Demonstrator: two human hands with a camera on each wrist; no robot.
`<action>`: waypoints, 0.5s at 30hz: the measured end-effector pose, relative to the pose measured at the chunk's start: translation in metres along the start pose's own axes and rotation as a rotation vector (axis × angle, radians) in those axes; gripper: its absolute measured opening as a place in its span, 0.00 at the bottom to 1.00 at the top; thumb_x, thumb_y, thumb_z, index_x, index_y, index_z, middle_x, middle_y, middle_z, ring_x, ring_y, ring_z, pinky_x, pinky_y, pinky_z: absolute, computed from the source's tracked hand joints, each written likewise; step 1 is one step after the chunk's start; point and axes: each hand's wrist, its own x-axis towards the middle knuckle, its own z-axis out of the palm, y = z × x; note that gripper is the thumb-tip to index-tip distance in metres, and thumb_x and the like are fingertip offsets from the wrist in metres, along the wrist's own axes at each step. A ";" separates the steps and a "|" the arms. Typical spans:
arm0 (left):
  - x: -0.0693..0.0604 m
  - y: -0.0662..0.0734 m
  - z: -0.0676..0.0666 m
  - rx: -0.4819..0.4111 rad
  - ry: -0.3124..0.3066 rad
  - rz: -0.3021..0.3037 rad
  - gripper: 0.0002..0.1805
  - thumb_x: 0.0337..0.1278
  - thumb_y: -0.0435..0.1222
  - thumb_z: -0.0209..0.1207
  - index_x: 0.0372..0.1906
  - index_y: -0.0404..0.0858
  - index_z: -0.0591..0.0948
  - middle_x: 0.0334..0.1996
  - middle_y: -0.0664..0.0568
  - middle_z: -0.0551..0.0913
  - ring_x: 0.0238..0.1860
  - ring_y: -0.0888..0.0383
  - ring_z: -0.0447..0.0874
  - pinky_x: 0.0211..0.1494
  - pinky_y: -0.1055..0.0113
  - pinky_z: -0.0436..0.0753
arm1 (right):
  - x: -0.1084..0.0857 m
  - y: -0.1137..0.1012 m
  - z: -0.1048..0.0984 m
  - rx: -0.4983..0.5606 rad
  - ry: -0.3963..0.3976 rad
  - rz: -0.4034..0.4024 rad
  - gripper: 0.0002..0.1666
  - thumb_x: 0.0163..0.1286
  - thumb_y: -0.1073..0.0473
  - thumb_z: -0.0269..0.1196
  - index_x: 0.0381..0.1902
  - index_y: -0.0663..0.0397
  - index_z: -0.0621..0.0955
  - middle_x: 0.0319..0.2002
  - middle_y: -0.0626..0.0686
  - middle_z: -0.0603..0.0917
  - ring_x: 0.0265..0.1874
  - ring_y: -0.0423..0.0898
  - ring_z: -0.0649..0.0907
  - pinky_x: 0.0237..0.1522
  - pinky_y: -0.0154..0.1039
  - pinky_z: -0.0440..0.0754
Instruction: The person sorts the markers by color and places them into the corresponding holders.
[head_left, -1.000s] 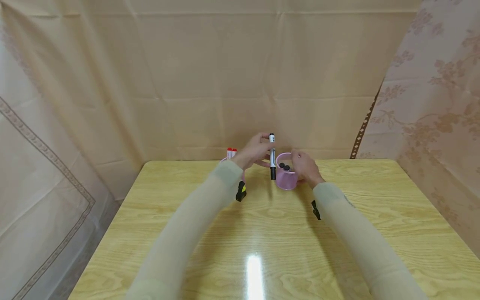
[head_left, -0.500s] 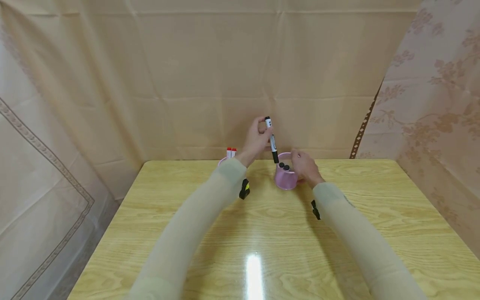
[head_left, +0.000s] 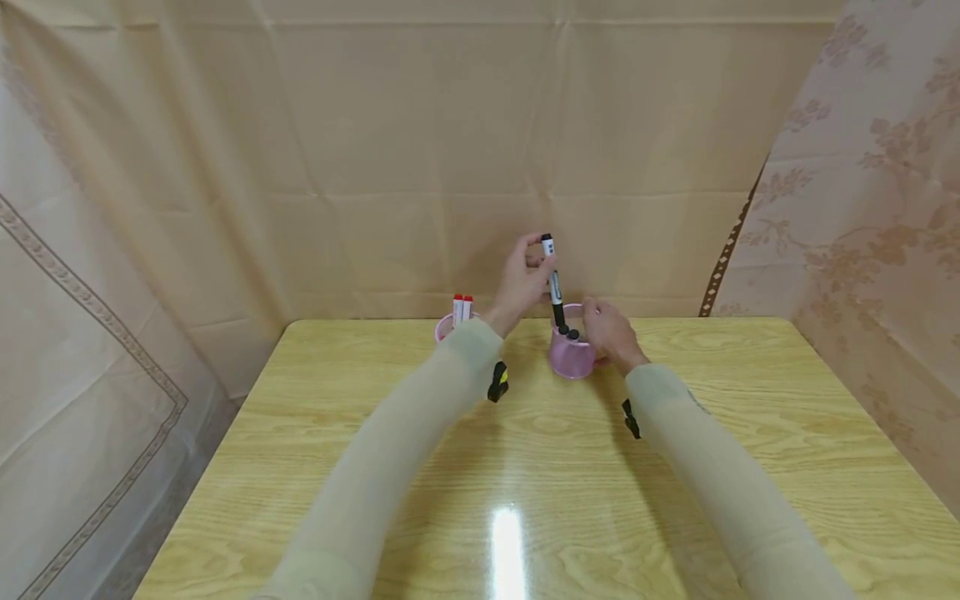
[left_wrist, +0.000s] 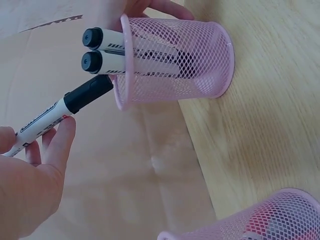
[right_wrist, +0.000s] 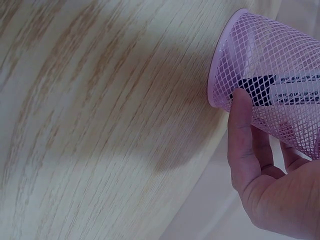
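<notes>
My left hand (head_left: 523, 279) pinches a white whiteboard marker (head_left: 555, 285) with black ends, tilted, its capped end pointing down. In the left wrist view, that black cap is at the rim of a pink mesh pen cup (left_wrist: 210, 60); whether they touch I cannot tell. Two similar black-ended markers (left_wrist: 114, 63) stand inside the cup, leaning together. Gripping the cup's right side is my right hand (head_left: 611, 332). From the right wrist view, its fingers (right_wrist: 241, 125) lie against the mesh near the base, and the cup stands upright on the table.
A second pink mesh cup (head_left: 443, 327) with two red-capped markers (head_left: 462, 310) stands to the left, partly behind my left sleeve. Both cups are close to the back edge of the wooden table (head_left: 420, 500). A beige cloth (head_left: 390, 167) hangs behind it.
My left hand has lifted the marker, swung it from beside the cup to above its rim, then shifted slightly right. The right hand and its cup have stayed nearly still.
</notes>
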 end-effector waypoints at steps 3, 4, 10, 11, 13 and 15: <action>-0.001 -0.002 0.000 0.010 -0.012 0.004 0.23 0.75 0.34 0.56 0.70 0.45 0.70 0.41 0.47 0.76 0.34 0.51 0.80 0.46 0.47 0.87 | 0.000 0.000 0.001 0.003 -0.002 0.006 0.42 0.80 0.35 0.30 0.78 0.55 0.62 0.73 0.68 0.64 0.60 0.70 0.72 0.32 0.54 0.88; -0.001 -0.003 0.000 0.011 -0.017 0.005 0.23 0.75 0.34 0.56 0.70 0.45 0.70 0.42 0.47 0.76 0.35 0.50 0.81 0.45 0.49 0.87 | 0.000 0.000 0.001 0.005 -0.001 0.006 0.42 0.80 0.35 0.30 0.78 0.55 0.62 0.73 0.68 0.64 0.60 0.70 0.72 0.32 0.54 0.88; -0.003 -0.008 0.001 0.011 -0.047 -0.005 0.24 0.75 0.34 0.57 0.71 0.46 0.69 0.43 0.45 0.77 0.38 0.48 0.82 0.43 0.54 0.88 | 0.002 0.000 0.001 -0.005 -0.015 0.017 0.42 0.80 0.35 0.30 0.78 0.55 0.61 0.72 0.68 0.65 0.60 0.69 0.72 0.33 0.54 0.88; -0.003 -0.008 0.001 0.013 -0.049 -0.007 0.24 0.75 0.34 0.56 0.71 0.46 0.69 0.43 0.44 0.77 0.38 0.48 0.82 0.43 0.54 0.88 | 0.002 0.000 0.000 -0.008 -0.019 0.020 0.42 0.80 0.35 0.30 0.78 0.55 0.61 0.72 0.67 0.65 0.60 0.69 0.72 0.33 0.54 0.88; -0.003 -0.009 0.001 0.015 -0.048 -0.008 0.24 0.75 0.34 0.56 0.71 0.47 0.69 0.44 0.44 0.77 0.38 0.49 0.82 0.43 0.54 0.88 | 0.002 0.000 0.000 -0.014 -0.026 0.025 0.43 0.80 0.34 0.29 0.79 0.55 0.60 0.73 0.67 0.64 0.60 0.68 0.72 0.33 0.53 0.88; -0.003 -0.010 0.002 0.017 -0.046 -0.004 0.24 0.75 0.34 0.57 0.70 0.47 0.70 0.45 0.43 0.77 0.38 0.51 0.81 0.42 0.55 0.88 | 0.002 0.000 0.000 -0.016 -0.029 0.020 0.43 0.80 0.34 0.29 0.79 0.55 0.59 0.73 0.68 0.63 0.60 0.69 0.72 0.33 0.53 0.88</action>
